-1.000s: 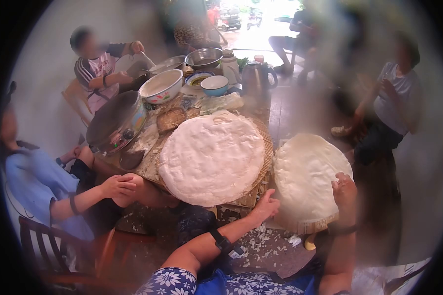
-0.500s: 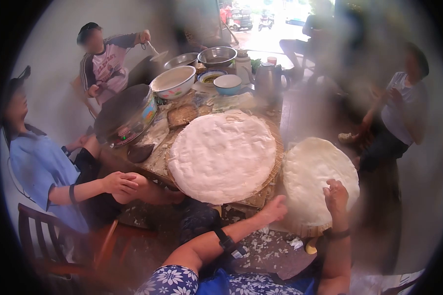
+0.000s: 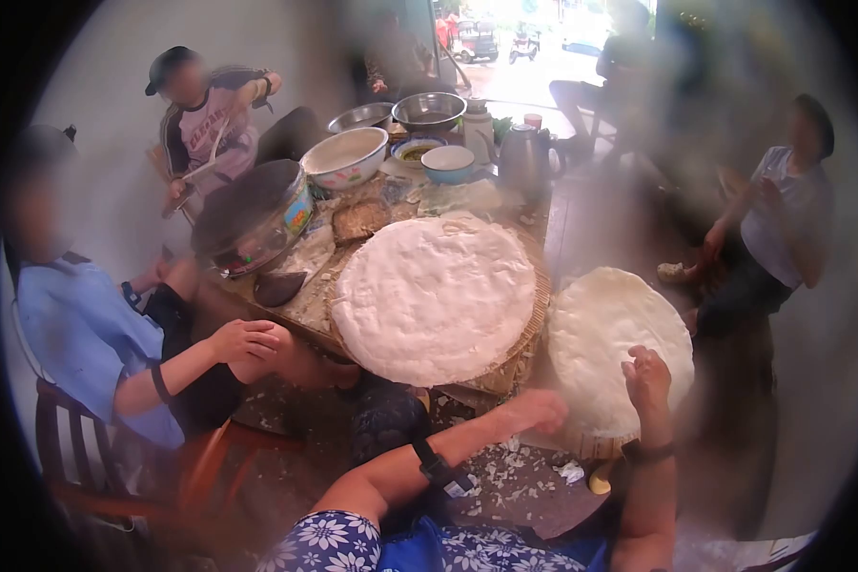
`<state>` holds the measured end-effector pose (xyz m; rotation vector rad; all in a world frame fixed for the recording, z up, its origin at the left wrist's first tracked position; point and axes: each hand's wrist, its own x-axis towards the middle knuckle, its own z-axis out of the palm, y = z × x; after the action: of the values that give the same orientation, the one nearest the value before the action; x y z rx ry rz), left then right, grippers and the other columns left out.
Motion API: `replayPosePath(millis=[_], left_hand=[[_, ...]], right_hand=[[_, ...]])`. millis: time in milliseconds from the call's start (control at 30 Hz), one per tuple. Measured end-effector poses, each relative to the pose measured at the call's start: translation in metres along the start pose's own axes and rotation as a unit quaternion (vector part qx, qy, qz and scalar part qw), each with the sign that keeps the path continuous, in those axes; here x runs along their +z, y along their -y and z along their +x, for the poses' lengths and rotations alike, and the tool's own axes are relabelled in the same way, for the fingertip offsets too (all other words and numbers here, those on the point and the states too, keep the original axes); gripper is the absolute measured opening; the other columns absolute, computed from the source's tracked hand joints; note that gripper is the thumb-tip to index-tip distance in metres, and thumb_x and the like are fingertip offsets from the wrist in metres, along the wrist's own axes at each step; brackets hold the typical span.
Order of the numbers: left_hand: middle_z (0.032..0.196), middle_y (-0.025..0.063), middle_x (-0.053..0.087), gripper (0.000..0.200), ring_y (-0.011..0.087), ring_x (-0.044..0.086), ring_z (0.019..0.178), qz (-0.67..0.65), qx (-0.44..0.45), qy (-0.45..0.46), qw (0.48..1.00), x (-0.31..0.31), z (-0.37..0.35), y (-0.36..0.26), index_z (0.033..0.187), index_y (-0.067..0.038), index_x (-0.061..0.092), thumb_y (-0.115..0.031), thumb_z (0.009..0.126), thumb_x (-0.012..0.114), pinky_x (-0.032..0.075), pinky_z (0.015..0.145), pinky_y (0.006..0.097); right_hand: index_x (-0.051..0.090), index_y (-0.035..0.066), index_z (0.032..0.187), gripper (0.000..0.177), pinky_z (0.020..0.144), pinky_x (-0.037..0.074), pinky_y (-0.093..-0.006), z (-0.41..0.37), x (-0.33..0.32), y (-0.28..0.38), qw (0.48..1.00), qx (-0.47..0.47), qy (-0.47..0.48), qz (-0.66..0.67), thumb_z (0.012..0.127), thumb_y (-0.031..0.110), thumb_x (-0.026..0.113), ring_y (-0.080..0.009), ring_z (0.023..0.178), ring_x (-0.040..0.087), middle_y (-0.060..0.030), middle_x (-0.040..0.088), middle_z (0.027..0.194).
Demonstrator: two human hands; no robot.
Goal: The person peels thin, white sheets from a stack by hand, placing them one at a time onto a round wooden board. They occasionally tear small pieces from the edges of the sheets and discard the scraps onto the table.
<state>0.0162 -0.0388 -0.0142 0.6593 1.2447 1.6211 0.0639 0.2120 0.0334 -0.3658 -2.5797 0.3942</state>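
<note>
A pale round sheet of dough (image 3: 612,334) lies on a round woven base at the right, beside the table. Over its lower right part is my right hand (image 3: 648,379), fingers bent inward and closed; what they hold, if anything, is too small to name. My left hand (image 3: 541,411) is at the sheet's lower left edge, slightly blurred, its fingers drawn together. Whether it grips the edge cannot be made out. A larger, whiter round dough sheet (image 3: 436,300) rests on a woven mat (image 3: 540,329) on the table, ahead of my left hand.
Bowls, including a white basin (image 3: 345,157) and a blue bowl (image 3: 447,164), stand farther back near a metal kettle (image 3: 524,162). A large dark pan (image 3: 248,214) sits at left. White scraps (image 3: 510,477) litter the floor. People sit around, one in blue (image 3: 91,334) close at left.
My left hand has moved slightly right along the near side of the smaller sheet. My right hand stays nearly in place. The seated person at back left has lowered a light-coloured stick.
</note>
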Motion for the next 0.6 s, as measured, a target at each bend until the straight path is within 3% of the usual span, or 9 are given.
replayPosePath(millis=[67,167,300,500,600], left_hand=[[0.087,-0.0015,0.061,0.016,0.0069,0.056,0.077,-0.014,0.022,-0.014,1.0,0.01,-0.011,-0.024,0.101,-0.008,0.058,-0.015,0.088,0.052,0.042,0.07,0.0205],[0.087,-0.0003,0.061,0.017,0.0087,0.059,0.08,-0.035,0.068,-0.052,0.996,0.01,-0.025,-0.049,0.103,-0.007,0.058,-0.015,0.089,0.054,0.046,0.073,0.0237],[0.087,0.0029,0.062,0.018,0.0133,0.062,0.077,-0.079,0.124,-0.176,0.973,-0.004,-0.058,-0.084,0.105,-0.005,0.059,-0.009,0.088,0.055,0.051,0.075,0.0291],[0.087,0.0061,0.062,0.019,0.017,0.062,0.072,-0.089,0.229,-0.423,0.872,-0.046,-0.147,-0.105,0.105,-0.004,0.059,-0.005,0.086,0.055,0.052,0.071,0.0306],[0.09,0.0036,0.062,0.02,0.0158,0.062,0.07,-0.104,0.246,-0.517,0.813,-0.072,-0.193,-0.095,0.106,-0.007,0.056,-0.006,0.086,0.055,0.052,0.067,0.0298]], right_hand=[[0.062,0.007,0.091,0.02,0.065,0.046,-0.0383,0.0,-0.003,0.0,1.0,0.002,0.007,0.009,0.073,0.013,0.063,-0.0287,0.073,0.058,-0.0133,0.059,0.077],[0.061,0.008,0.096,0.022,0.072,0.047,-0.0416,0.002,-0.01,0.003,0.998,0.028,0.057,0.014,0.076,0.017,0.062,-0.0334,0.083,0.06,-0.0154,0.062,0.091],[0.062,0.006,0.093,0.024,0.069,0.046,-0.0394,0.001,-0.002,-0.007,0.999,0.018,0.038,0.026,0.072,0.018,0.062,-0.0291,0.076,0.059,-0.0136,0.061,0.081],[0.062,0.008,0.094,0.021,0.071,0.047,-0.0422,0.001,-0.007,-0.002,0.997,0.026,0.064,0.033,0.076,0.018,0.062,-0.0338,0.083,0.06,-0.0158,0.062,0.089],[0.062,0.008,0.094,0.022,0.071,0.047,-0.0423,-0.001,-0.008,-0.002,0.996,0.029,0.072,0.031,0.075,0.019,0.062,-0.0336,0.083,0.06,-0.0158,0.062,0.088]])
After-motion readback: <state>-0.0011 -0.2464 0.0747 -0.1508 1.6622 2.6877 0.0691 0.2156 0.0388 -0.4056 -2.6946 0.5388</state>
